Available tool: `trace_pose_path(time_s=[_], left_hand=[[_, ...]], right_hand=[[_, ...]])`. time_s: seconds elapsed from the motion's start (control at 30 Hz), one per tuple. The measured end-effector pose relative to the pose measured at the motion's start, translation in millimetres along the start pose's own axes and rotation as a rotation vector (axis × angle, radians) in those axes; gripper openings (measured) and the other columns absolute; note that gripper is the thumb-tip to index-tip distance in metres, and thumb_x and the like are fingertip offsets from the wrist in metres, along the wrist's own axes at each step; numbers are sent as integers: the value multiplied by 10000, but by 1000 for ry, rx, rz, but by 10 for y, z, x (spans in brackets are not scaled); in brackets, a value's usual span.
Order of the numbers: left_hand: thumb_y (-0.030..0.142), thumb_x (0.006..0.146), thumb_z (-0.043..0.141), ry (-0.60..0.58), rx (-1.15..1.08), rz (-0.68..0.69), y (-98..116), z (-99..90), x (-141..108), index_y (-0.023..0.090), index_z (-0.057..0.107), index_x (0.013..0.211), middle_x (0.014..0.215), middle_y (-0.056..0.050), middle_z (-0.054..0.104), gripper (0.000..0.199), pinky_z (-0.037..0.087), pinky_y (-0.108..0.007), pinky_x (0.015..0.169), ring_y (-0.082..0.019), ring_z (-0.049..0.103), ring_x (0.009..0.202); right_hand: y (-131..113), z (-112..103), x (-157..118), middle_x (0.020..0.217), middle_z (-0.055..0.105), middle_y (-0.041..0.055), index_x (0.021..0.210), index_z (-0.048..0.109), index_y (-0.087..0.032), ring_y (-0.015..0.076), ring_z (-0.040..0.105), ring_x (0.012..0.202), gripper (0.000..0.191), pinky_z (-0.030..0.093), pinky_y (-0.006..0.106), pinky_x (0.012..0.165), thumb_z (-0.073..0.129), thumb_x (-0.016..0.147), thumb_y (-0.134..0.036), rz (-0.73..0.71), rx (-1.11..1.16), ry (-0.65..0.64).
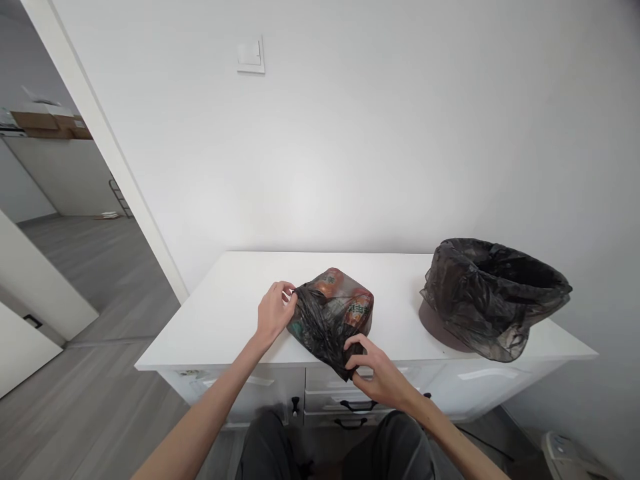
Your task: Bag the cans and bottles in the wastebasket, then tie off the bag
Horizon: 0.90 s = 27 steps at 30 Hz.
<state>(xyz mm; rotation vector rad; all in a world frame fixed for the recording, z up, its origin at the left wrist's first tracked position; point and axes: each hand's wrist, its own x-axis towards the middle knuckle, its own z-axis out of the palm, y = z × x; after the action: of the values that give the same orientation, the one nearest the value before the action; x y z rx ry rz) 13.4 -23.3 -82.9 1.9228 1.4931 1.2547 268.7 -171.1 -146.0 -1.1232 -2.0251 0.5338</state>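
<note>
A thin black plastic bag [325, 327] lies on the white cabinet top in front of me. Through its stretched film show orange-red items with printed labels, and a bit of green at the left; I cannot make out exactly what they are. My left hand [276, 308] pinches the bag's gathered edge at its left side. With bent fingers, my right hand [373, 370] grips the near right corner, which hangs slightly past the cabinet's front edge. The bag's mouth is bunched between the two hands.
A brown bin [443, 330] lined with a black bag [465, 293] stands at the right on the white cabinet [215, 327]. Below are drawers with black handles [359, 405]. A light switch [251, 55] is on the wall behind. An open doorway lies at the left.
</note>
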Motion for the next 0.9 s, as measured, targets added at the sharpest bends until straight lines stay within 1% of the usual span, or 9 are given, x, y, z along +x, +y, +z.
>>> trace_pose_path(time_s=[0.1,0.37,0.47,0.53,0.63,0.7,0.8,0.83,0.9], left_hand=[[281,797,651,-14,-49,-82,-53,-16,97,247,714,925,877,-21,726,147,498,-332,776,-209,663,797],[425,817,608,36,-293,-414,-345,-70,302,167,682,1023,953,-118,755,338,554,-351,725,-220,721,806],[459,818,627,95,-285,-437,-375,-144,309,157,644,991,946,-130,725,348,557,-383,726,-234,707,798],[438,812,661,156,-253,-391,-325,-186,254,166,619,1034,1009,-130,696,353,556,-414,781,-251,695,872],[320,840,643,277,-193,-204,-129,-226,54,198,584,1126,1197,-130,625,316,518,-452,961,-266,634,1094],[255,881,592,246,-94,93,45,-242,-137,221,594,1127,1217,-118,613,248,487,-458,1027,-267,602,1148],[292,929,607,-94,154,611,238,-255,-398,251,631,1162,1188,-102,648,238,480,-455,1041,-281,600,1166],[321,926,642,-225,236,719,261,-258,-452,262,636,1192,1200,-97,655,273,475,-454,1046,-287,595,1189],[342,919,688,-400,372,818,240,-270,-485,274,648,1212,1206,-96,668,304,467,-459,1045,-299,590,1217]], right_hand=[[-43,-60,-21,1296,612,104,817,692,-223,233,642,1182,259,501,346,998,570,740,-8,3,-9,10],[59,-215,-159,1381,669,83,746,667,-235,258,641,1258,234,521,406,1029,531,812,-56,58,-27,153],[146,-191,-263,1310,712,72,774,693,-247,305,580,1323,243,506,498,1061,534,884,-100,39,-177,237],[165,-158,-322,1319,705,69,883,730,-260,341,490,1407,234,457,583,1111,541,906,-123,30,-284,275],[104,-84,-354,1369,671,73,1228,695,-282,372,409,1463,370,297,725,1193,586,898,-155,24,-391,290],[19,-8,-326,1344,678,84,1427,579,-286,379,412,1458,539,183,782,1219,631,898,-199,10,-416,281],[-130,129,-232,1226,715,100,1532,475,-268,368,505,1356,652,184,788,1226,689,916,-282,3,-404,274],[-180,166,-198,1175,724,95,1504,506,-275,358,545,1294,606,215,786,1218,692,927,-289,5,-400,272],[-273,204,-146,1065,730,69,1335,632,-301,324,606,1161,385,280,778,1195,656,956,-236,-6,-391,269]])
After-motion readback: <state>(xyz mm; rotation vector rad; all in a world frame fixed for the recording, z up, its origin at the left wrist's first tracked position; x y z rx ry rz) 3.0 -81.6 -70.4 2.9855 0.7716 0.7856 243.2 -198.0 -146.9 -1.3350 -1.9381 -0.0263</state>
